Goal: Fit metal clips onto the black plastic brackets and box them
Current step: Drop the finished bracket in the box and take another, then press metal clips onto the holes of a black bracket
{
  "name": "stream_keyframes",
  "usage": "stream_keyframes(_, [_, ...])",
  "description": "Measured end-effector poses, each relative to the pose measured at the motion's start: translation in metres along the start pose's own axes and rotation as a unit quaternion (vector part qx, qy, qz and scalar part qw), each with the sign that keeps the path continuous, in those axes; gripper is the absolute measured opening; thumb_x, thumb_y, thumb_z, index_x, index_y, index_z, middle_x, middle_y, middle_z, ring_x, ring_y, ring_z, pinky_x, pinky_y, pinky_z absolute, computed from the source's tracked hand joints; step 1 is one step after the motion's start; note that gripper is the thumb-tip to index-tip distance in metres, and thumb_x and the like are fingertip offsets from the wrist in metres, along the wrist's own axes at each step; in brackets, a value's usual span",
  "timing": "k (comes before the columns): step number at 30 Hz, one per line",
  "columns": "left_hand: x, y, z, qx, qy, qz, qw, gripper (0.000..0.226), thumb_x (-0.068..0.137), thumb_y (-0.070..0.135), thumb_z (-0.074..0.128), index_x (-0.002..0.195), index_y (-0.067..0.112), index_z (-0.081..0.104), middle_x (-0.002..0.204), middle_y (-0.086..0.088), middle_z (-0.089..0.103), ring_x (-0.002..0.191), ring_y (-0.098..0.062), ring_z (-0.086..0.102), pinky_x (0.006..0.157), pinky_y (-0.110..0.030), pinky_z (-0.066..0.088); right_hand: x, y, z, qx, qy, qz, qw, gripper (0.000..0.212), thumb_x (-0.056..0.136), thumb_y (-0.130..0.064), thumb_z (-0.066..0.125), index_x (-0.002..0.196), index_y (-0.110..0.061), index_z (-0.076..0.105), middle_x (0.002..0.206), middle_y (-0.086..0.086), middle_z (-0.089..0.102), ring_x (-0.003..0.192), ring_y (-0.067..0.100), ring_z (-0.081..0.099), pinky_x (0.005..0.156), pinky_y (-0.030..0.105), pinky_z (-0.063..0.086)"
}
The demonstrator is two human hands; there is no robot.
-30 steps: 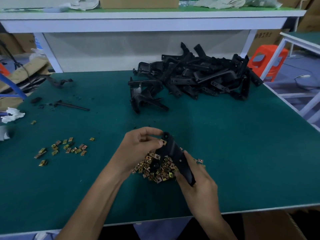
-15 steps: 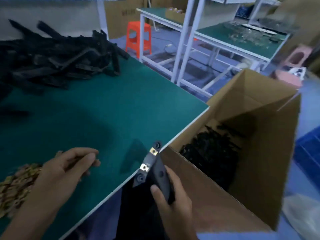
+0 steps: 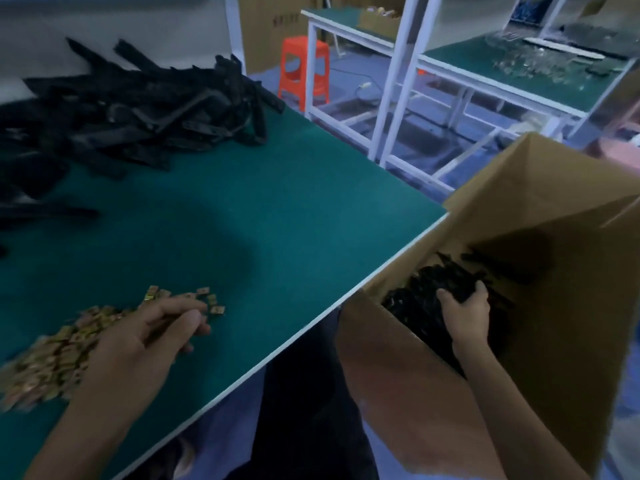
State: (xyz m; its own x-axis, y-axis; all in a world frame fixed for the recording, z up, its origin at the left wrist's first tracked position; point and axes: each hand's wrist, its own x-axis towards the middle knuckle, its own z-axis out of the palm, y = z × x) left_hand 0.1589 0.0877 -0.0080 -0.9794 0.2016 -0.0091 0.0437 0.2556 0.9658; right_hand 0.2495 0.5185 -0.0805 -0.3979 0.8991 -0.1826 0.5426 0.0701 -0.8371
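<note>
While inside box (image 3: 433, 393), right hand (image 3: 465, 311).

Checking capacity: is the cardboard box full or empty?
Partly filled: black brackets cover the bottom of the cardboard box, walls bare above them; right hand reaches inside.

Head view, looking down, close over table (image 3: 242, 202).

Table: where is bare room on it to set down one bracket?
The table is bare in a wide green band between the bracket pile at the back and the clips under the left hand, out to the right edge by the box. Crowded: the back left and the near left.
</note>
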Motion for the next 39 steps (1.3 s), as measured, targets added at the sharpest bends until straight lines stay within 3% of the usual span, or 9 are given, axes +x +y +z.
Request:
stream_keyframes(3, [-0.014,-0.011,-0.024,0.022,0.058,-0.029,0.998,0.020,0.098,0.024,0.062,0.096,0.040,0.074,0.088,0.006,0.075,0.076,-0.006,0.069,0.065,-0.018,0.053,-0.025,-0.039,0.034,0.036,0.009,-0.170,0.985,0.050,0.097,-0.023,0.066,0.143,-0.024,0.045,0.124,0.002,0.061,0.112,0.018,0.061,0.092,0.034,0.048])
stream_keyframes(7, [-0.035,-0.025,-0.059,0.153,0.184,-0.054,0.969,0.019,0.096,0.042,0.060,0.111,0.054,0.061,0.097,0.030,0.068,0.087,0.003,0.065,0.068,-0.020,0.047,-0.090,-0.108,0.093,0.064,-0.080,-0.359,0.928,0.031,0.096,-0.015,0.064,0.125,-0.024,0.061,0.093,-0.004,0.066,0.078,0.003,0.057,0.081,0.022,0.044])
stream_keyframes(12, [-0.060,-0.047,-0.096,0.289,0.309,-0.079,0.903,0.041,0.098,0.037,0.056,0.136,0.021,0.057,0.119,0.006,0.065,0.118,-0.025,0.053,0.097,-0.044,0.047,-0.181,-0.183,0.186,0.039,-0.279,-0.488,0.826,0.017,0.095,-0.012,0.064,0.109,-0.018,0.073,0.098,-0.006,0.073,0.085,0.005,0.063,0.082,0.020,0.047])
stream_keyframes(18, [-0.065,-0.058,-0.097,0.329,0.361,-0.045,0.872,0.028,0.093,0.018,0.067,0.120,0.013,0.067,0.111,-0.001,0.066,0.108,-0.018,0.049,0.095,-0.034,0.039,-0.244,-0.249,0.310,-0.121,-0.426,-0.560,0.700,0.037,0.102,-0.027,0.054,0.138,-0.021,0.056,0.132,-0.002,0.062,0.099,0.008,0.062,0.088,0.030,0.049])
stream_keyframes(22, [-0.063,-0.062,-0.099,0.314,0.383,-0.021,0.868,0.024,0.090,0.012,0.072,0.114,0.014,0.069,0.105,0.008,0.063,0.101,-0.005,0.041,0.087,-0.017,0.030,-0.264,-0.270,0.377,-0.241,-0.388,-0.552,0.698,0.063,0.103,-0.025,0.052,0.160,-0.017,0.024,0.158,0.008,0.040,0.137,0.029,0.046,0.105,0.044,0.043])
stream_keyframes(25, [-0.062,-0.062,-0.099,0.296,0.395,-0.023,0.869,0.019,0.092,0.014,0.070,0.111,0.018,0.069,0.103,0.012,0.061,0.099,-0.001,0.038,0.083,-0.014,0.028,-0.269,-0.271,0.406,-0.313,-0.397,-0.515,0.692,0.061,0.104,-0.034,0.050,0.159,-0.026,0.025,0.159,0.003,0.038,0.138,0.031,0.043,0.107,0.047,0.036])
stream_keyframes(32, [-0.060,-0.062,-0.102,0.279,0.403,0.005,0.872,0.017,0.089,0.011,0.073,0.104,0.019,0.071,0.099,0.011,0.065,0.097,-0.008,0.049,0.082,-0.014,0.035,-0.286,-0.269,0.403,-0.220,-0.362,-0.503,0.753,0.029,0.107,-0.024,0.047,0.134,-0.015,0.053,0.113,0.007,0.062,0.097,0.028,0.060,0.077,0.040,0.048])
stream_keyframes(36, [-0.051,-0.063,-0.105,0.282,0.393,-0.002,0.875,0.017,0.094,0.021,0.069,0.110,0.024,0.070,0.106,0.014,0.064,0.104,-0.007,0.049,0.083,-0.024,0.041,-0.281,-0.268,0.354,-0.037,-0.514,-0.293,0.805,0.009,0.100,-0.018,0.055,0.109,-0.014,0.055,0.090,0.008,0.058,0.065,0.016,0.054,0.054,0.031,0.047])
stream_keyframes(39, [-0.039,-0.063,-0.105,0.288,0.388,0.026,0.875,0.017,0.093,0.019,0.070,0.110,0.022,0.072,0.107,0.012,0.066,0.106,-0.010,0.051,0.088,-0.027,0.044,-0.271,-0.246,0.295,0.061,-0.562,-0.195,0.802,0.013,0.091,-0.018,0.071,0.100,-0.013,0.063,0.073,0.002,0.055,0.050,0.009,0.049,0.043,0.025,0.040])
